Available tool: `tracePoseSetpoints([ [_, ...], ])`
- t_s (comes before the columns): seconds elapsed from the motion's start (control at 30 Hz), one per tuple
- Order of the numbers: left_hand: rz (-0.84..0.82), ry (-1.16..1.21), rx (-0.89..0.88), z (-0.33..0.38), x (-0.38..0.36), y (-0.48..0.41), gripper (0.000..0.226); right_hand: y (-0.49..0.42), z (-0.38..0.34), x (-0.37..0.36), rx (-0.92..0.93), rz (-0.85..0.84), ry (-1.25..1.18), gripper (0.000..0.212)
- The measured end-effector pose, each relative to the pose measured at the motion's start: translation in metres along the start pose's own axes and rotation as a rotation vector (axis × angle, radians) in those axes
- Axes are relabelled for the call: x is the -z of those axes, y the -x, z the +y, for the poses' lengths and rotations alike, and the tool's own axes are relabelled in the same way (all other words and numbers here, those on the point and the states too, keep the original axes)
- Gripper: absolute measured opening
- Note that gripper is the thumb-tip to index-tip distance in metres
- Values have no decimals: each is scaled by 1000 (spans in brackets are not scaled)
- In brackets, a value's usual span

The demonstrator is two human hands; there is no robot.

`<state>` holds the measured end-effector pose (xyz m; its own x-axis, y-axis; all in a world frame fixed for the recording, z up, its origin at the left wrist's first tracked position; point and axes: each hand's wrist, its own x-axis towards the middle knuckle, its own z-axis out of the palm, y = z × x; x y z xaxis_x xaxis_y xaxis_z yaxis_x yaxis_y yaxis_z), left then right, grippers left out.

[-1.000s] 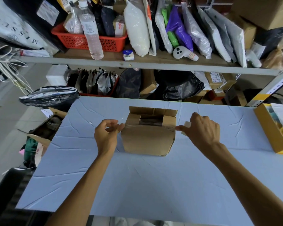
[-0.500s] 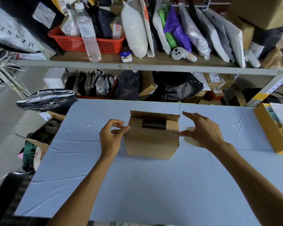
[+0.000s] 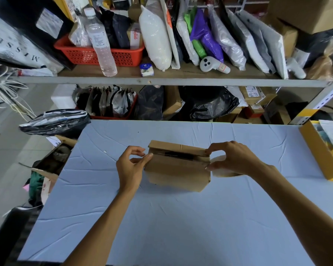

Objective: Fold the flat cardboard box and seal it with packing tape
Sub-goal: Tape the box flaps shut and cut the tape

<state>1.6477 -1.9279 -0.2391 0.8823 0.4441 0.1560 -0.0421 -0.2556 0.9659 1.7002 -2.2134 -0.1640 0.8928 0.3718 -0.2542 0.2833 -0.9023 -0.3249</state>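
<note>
Two bare arms come into the head view from the lower edge, one on each side. Neither shows a sleeve: both forearms are uncovered along their whole visible length, up to where the picture cuts them off. The left hand wears no glove, ring, watch or bracelet, and its wrist is bare. The right hand is likewise ungloved, with no ring on the fingers that show and no band at the wrist. The fingernails that can be seen are short and unpainted. Both forearms are slim.
</note>
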Motion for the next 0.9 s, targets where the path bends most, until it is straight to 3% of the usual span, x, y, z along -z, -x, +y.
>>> tracePoseSetpoints([
  [0.23, -7, -31, -21, -2, -2, -3, 23, -1, 5, -5, 40, 65, -24, 30],
  [0.57, -110, 29, 69, -5, -4, -22, 10, -10, 14, -6, 29, 66, -35, 25],
  [0.9, -79, 27, 100, -7, -13, -26, 11, -19, 18, -7, 38, 66, -10, 24],
])
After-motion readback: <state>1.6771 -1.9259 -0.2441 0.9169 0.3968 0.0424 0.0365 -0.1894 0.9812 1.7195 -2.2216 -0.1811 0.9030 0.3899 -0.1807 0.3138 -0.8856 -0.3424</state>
